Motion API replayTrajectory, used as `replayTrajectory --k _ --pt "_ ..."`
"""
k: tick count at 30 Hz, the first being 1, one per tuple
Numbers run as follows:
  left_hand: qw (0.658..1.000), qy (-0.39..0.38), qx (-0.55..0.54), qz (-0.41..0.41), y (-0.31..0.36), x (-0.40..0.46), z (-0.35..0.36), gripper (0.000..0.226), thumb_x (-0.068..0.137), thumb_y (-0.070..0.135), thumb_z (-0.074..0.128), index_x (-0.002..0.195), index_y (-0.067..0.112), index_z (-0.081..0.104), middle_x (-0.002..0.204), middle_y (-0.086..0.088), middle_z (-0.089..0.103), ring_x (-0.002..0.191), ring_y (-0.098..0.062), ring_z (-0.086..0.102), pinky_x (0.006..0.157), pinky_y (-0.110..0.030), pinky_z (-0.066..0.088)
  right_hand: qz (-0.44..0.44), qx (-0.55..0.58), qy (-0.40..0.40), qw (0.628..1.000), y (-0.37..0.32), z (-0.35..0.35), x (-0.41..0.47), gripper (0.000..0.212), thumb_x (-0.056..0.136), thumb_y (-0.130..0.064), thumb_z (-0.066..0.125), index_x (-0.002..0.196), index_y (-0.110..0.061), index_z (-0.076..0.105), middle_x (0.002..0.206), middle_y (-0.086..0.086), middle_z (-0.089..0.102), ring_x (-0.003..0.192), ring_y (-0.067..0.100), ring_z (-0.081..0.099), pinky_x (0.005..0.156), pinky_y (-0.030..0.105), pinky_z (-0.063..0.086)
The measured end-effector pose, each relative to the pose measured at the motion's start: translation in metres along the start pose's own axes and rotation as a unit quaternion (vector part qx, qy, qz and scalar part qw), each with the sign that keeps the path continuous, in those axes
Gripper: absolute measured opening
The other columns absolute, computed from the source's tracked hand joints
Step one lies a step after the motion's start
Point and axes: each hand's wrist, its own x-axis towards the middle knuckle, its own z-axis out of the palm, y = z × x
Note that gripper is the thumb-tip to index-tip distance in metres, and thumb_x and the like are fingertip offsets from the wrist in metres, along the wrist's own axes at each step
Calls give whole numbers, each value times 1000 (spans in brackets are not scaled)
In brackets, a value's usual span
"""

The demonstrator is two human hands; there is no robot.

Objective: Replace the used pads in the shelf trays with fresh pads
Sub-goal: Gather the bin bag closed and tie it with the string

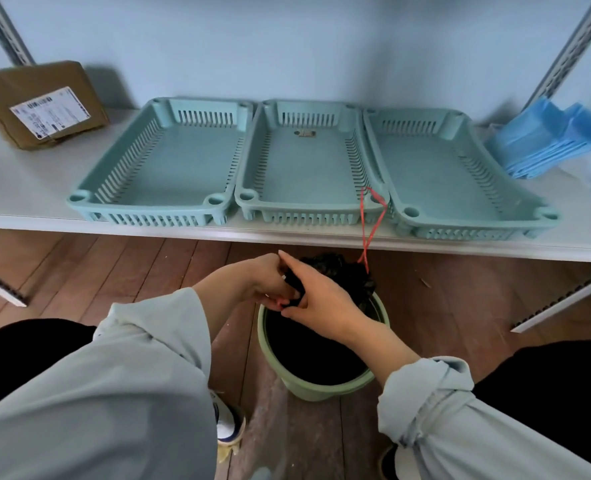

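Three teal slotted trays stand side by side on the white shelf (27, 188): the left tray (169, 161), the middle tray (308, 168) and the right tray (453, 174). No pads lie in them. A stack of folded blue pads (543, 143) rests on the shelf at the far right. Below the shelf, a green bin (322, 386) holds a black bag (339, 271). My left hand (259, 282) and my right hand (325, 299) meet above the bin and pinch the gathered neck of the black bag. A red drawstring (370, 226) rises from the bag in front of the trays.
A brown cardboard parcel (44, 105) with a label sits on the shelf at the far left. Metal shelf uprights (571, 50) stand at both sides. The floor (114, 271) is wooden planks. My knees flank the bin, with a shoe (228, 424) beside it.
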Motion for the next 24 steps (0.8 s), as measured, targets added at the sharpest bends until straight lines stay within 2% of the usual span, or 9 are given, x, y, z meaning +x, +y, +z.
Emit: replayTrajectory --k 4,7,10,12,15,17,19,21,24 --pt "999 -32 12 -22 6 -12 -7 37 87 -1 62 120 10 51 71 -8 59 59 -13 54 50 -18 45 43 -4 -5 999 13 5 2 87 82 -31 70 150 -34 16 143 -3 45 125 20 50 98 37 46" --pt "1000 3 17 -18 14 -15 -11 39 87 -1 60 120 14 47 65 -7 56 46 -9 48 41 -16 35 81 -13 -1 997 17 6 1 87 82 -39 69 150 -34 16 139 -2 51 129 21 47 99 40 45" --pt "999 40 -17 -1 23 -14 -15 23 88 -4 52 105 12 54 66 -6 55 44 -5 51 40 -14 41 60 -34 65 996 8 5 2 87 79 -50 67 149 -38 16 133 -13 55 125 15 50 94 37 44" --pt "998 54 -37 9 27 -14 -16 20 88 -6 45 96 8 58 68 -8 54 48 -9 51 41 -16 44 34 -10 113 993 1 2 3 80 82 -47 65 146 -44 18 121 -18 62 118 12 54 90 34 43" --pt "990 105 -91 27 30 -14 -14 21 90 -5 38 83 7 55 65 -9 52 52 -13 47 39 -18 45 10 -2 150 989 -6 0 5 76 85 -40 64 146 -47 19 108 -12 66 103 14 60 78 30 41" --pt "981 145 -126 33 32 -13 -14 22 90 -6 34 83 6 51 62 -9 48 49 -14 44 39 -20 45 13 13 147 989 -8 2 7 74 87 -37 63 147 -44 20 102 -7 68 94 15 63 74 28 43" --pt "974 172 -142 34 33 -12 -14 23 90 -8 31 80 8 45 60 -10 42 46 -15 40 34 -17 40 18 87 138 986 -9 3 12 68 87 -32 64 144 -44 28 93 -6 71 80 11 68 77 33 51" --pt "971 182 -151 28 33 -12 -15 30 90 -10 29 73 12 39 59 -9 39 44 -15 37 31 -12 35 11 190 135 972 -6 4 16 59 85 -22 67 137 -39 44 86 -5 71 71 8 69 82 39 55" --pt "959 205 -195 24 34 -13 -22 29 91 -11 28 84 13 43 62 -8 38 39 -13 31 32 -12 29 26 216 138 966 10 12 14 24 85 -16 67 104 -31 67 82 -5 71 70 10 69 79 40 57"
